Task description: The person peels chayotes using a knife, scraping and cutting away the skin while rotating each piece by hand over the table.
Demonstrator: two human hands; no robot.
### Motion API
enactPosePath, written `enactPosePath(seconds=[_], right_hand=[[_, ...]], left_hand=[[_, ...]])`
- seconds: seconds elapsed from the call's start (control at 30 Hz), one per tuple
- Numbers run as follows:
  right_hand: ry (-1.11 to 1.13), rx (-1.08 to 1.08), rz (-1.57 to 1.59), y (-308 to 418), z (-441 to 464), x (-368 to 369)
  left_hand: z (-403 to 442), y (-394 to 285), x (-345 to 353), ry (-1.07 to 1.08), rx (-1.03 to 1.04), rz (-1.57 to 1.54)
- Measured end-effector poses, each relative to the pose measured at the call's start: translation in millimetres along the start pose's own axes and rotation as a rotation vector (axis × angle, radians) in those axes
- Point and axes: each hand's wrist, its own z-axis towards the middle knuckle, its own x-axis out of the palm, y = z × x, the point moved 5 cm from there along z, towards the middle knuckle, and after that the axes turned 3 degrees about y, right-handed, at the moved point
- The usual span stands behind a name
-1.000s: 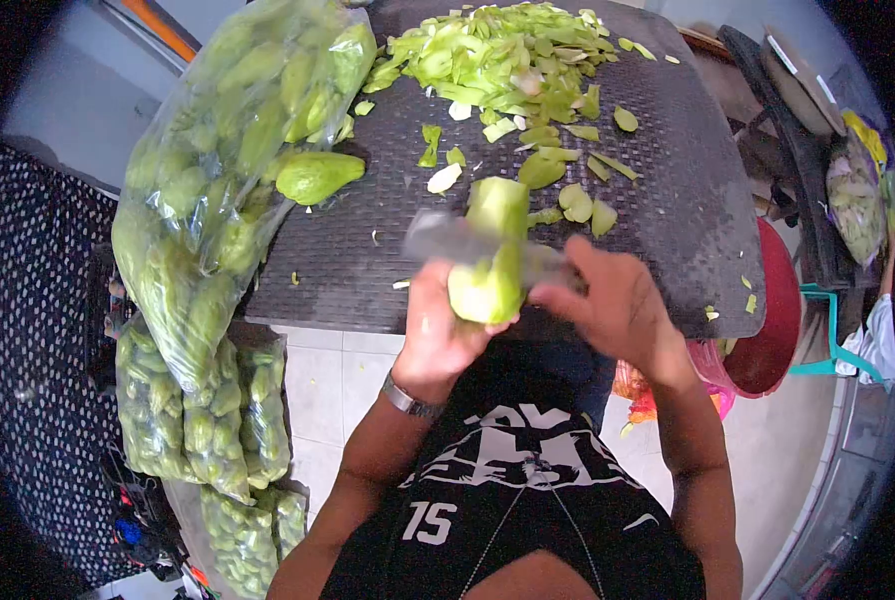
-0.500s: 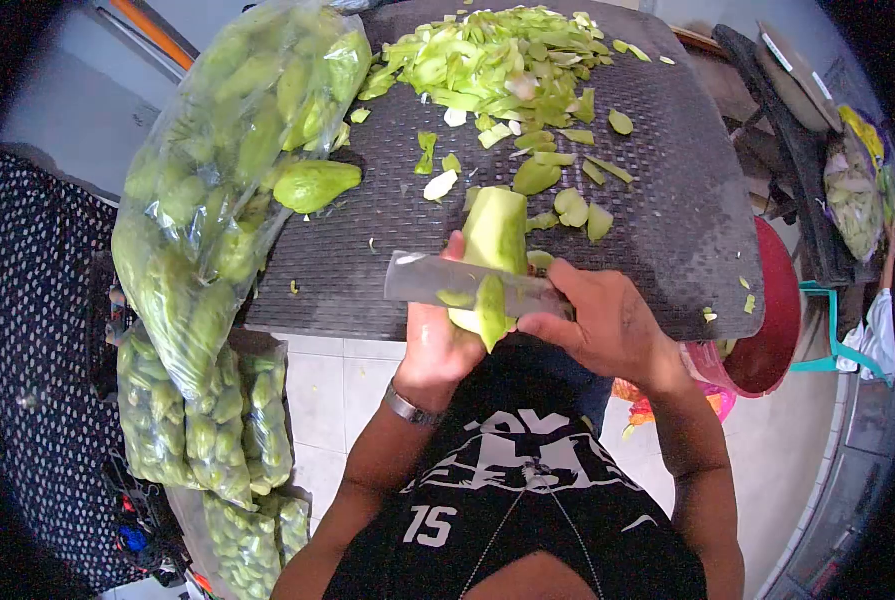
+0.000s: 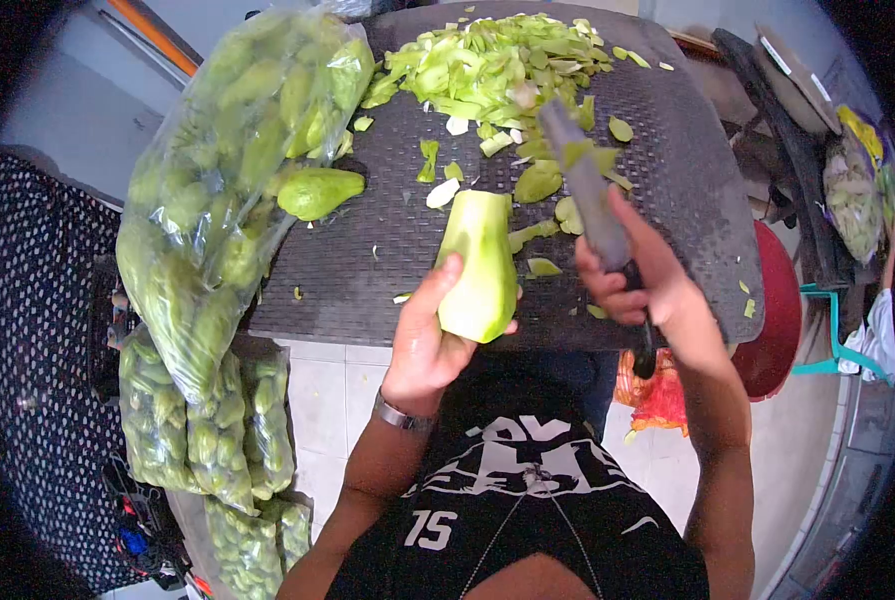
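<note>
My left hand (image 3: 422, 350) is closed around a pale green, mostly peeled chayote (image 3: 479, 270), upright near the table's front edge. To its right my right hand (image 3: 647, 275) grips a knife (image 3: 595, 200) by its black handle. The broad blade points up and away, slightly blurred, with bits of green peel stuck on it. Cut peel pieces (image 3: 537, 182) lie on the dark woven-pattern table (image 3: 367, 290) just beyond the chayote. An unpeeled chayote (image 3: 319, 193) rests at the left, beside a large clear bag of chayotes (image 3: 187, 190).
A big heap of green peelings (image 3: 487, 60) covers the table's far middle. Smaller filled bags (image 3: 207, 420) stand below at the left. Right of the table are a red tub (image 3: 775, 310), a teal stool frame (image 3: 827, 330) and an orange net bag (image 3: 652, 395).
The knife has left the chayote and swung up to the right, carrying peel on its blade. My left hand still holds the chayote, now turned to show its whole length.
</note>
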Motion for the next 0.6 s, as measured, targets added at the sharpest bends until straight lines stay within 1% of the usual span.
enactPosePath(seconds=[0.07, 0.17, 0.2, 0.27, 0.3, 0.37, 0.43, 0.5, 0.53, 0.57, 0.6], right_hand=[[-0.327, 0.037, -0.336, -12.4, 0.7, 10.1], [-0.578, -0.412, -1.42, -3.8, -2.1, 56.7], [-0.549, -0.435, -1.477, -5.6, -3.7, 68.4], [-0.496, -0.482, -1.592, -6.0, -8.4, 85.7], [-0.491, -0.53, -1.692, -4.5, -8.8, 86.2], [-0.568, -0.522, -1.677, 7.8, -8.1, 73.1], [-0.656, -0.507, -1.688, 23.4, -9.2, 55.4], [-0.555, -0.448, -1.719, 13.4, -9.8, 63.8], [-0.504, -0.414, -1.728, 5.6, -10.0, 69.5], [-0.441, -0.438, -1.732, 0.3, -8.6, 75.2], [-0.501, -0.398, -1.713, 2.9, -8.9, 69.7]], left_hand=[[2.8, -2.4, -1.2, -0.046, -0.006, 0.04], [1.2, -5.7, -4.0, 0.048, 0.028, 0.178], [-2.1, -3.4, -8.5, -0.017, 0.028, 0.179], [-4.2, -0.1, -12.4, -0.005, 0.04, 0.322], [-3.9, 1.8, -11.5, 0.025, 0.004, 0.283], [-5.8, 4.9, -9.9, 0.079, -0.069, 0.202], [-7.0, 2.1, 0.7, 0.117, -0.096, 0.163], [-4.8, 2.0, 2.3, 0.142, -0.091, 0.138], [-5.2, 5.4, -2.7, 0.09, -0.086, 0.131], [-6.2, 10.0, -7.1, 0.04, -0.084, 0.126], [-7.0, 12.2, -8.8, -0.01, -0.085, 0.122]])
